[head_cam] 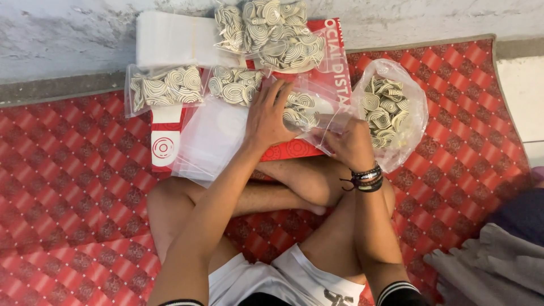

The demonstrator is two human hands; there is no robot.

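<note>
Filled bags [165,86] crowd the board [334,62] (mat [68,187] lies open).

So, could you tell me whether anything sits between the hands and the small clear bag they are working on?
Nothing visible does. The left hand presses directly on the small clear bag of spiral pieces, and the right hand grips its edge beside the large open bag.
</note>
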